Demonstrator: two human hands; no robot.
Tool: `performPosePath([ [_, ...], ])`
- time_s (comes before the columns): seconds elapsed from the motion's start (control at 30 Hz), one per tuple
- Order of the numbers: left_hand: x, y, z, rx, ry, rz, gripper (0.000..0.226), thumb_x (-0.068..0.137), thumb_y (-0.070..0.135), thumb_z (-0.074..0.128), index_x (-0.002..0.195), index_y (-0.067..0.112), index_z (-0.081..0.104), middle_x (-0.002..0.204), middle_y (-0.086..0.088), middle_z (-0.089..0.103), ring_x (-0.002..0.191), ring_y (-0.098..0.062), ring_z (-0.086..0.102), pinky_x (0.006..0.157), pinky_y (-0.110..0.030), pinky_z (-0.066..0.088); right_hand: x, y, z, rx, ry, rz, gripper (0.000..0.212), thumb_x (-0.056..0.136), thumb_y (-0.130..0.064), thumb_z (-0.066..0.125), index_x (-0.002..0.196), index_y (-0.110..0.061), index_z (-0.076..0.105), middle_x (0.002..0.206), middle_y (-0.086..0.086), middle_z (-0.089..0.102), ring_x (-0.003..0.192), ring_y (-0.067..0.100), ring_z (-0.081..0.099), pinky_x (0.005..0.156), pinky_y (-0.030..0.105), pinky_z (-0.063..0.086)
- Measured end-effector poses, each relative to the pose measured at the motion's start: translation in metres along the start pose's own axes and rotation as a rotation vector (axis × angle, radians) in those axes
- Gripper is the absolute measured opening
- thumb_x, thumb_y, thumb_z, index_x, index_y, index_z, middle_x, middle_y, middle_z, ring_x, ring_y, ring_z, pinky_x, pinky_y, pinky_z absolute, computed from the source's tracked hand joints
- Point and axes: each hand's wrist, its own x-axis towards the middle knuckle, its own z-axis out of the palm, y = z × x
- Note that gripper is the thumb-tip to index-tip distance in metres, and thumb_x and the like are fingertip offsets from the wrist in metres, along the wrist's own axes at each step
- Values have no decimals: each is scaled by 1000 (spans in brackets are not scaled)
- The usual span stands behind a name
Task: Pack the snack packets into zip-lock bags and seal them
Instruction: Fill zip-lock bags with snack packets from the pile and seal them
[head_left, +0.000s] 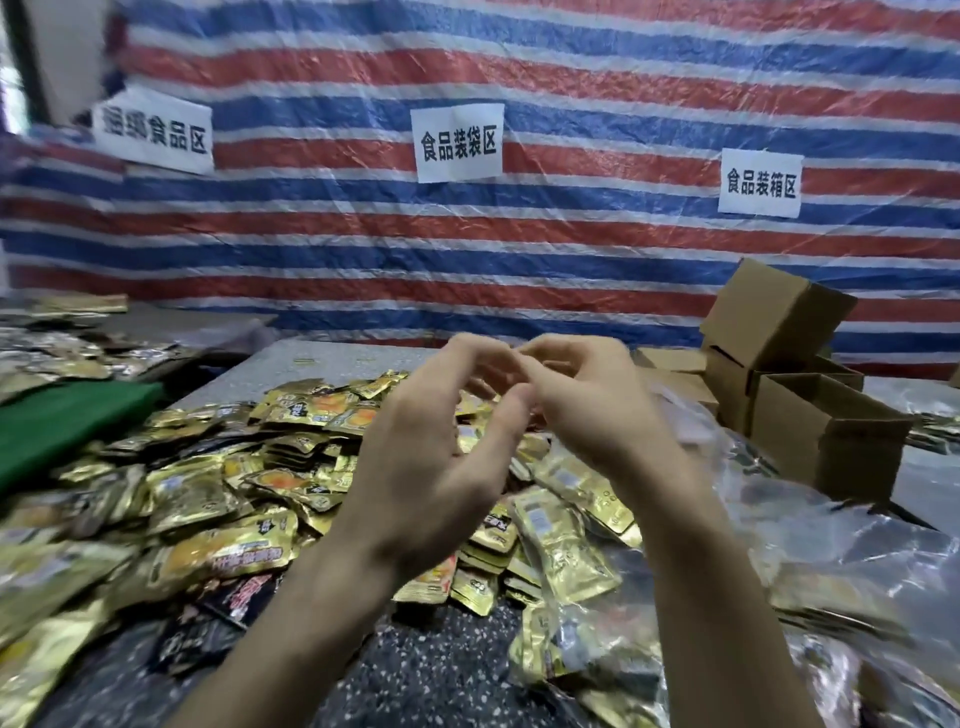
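Both hands are raised above the heap, wrists bent inward. The left hand (415, 457) and right hand (587, 415) meet at thumb and curled fingertips. Each grip looks narrow, like a pinch, but blur hides whether a clear bag edge lies between the fingers, so I cannot tell what is held.

Just below the right wrist is a zip-lock bag (571, 551) with gold packets already inside; whether its strip is closed does not show. Loose snack packets (218, 499) cover much of the counter (415, 675) to the left. More clear plastic (831, 571) lies to the right, with cardboard boxes (810, 415) behind it. Judging by that heap, most of the packing is still to be done.
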Motion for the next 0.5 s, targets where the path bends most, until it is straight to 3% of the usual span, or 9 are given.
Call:
performPosePath([
  [0.1,-2,-2,-2,38,37,-51,17,96,32,53,106,20,60,99,13,65,94,-6,64,75,-34,57,-5,3,13,7,-34,7,9,95,-23,64,95,-22,74,92,-3,75,91,12,71,85,45,59],
  [0.23,-16,-8,-14,47,39,-166,16,96,32,55,103,21,63,93,12,67,88,-7,65,72,-27,56,-6,2,23,-3,-101,3,4,92,-28,68,94,-28,72,93,-6,73,89,8,70,80,37,60],
  [0.33,-42,-17,-37,247,-10,-197,14,90,37,65,86,25,70,82,15,68,83,-6,64,73,-35,54,-12,0,27,-28,-201,-51,3,88,-27,72,90,-29,71,92,-9,73,85,4,69,75,28,57],
  [0.4,-61,-30,-61,407,-81,-300,10,85,37,75,81,29,71,83,19,67,85,0,63,81,-40,54,-16,-4,29,-91,-340,-92,4,87,-30,73,90,-29,71,92,-9,73,85,2,69,76,26,56],
  [0.5,-87,-54,-106,606,-125,-533,17,81,32,79,93,32,68,100,17,66,96,-3,59,93,-41,52,-22,-5,28,-266,-628,-137,12,89,-38,68,98,-30,70,99,-11,71,92,-1,66,86,28,56],
])
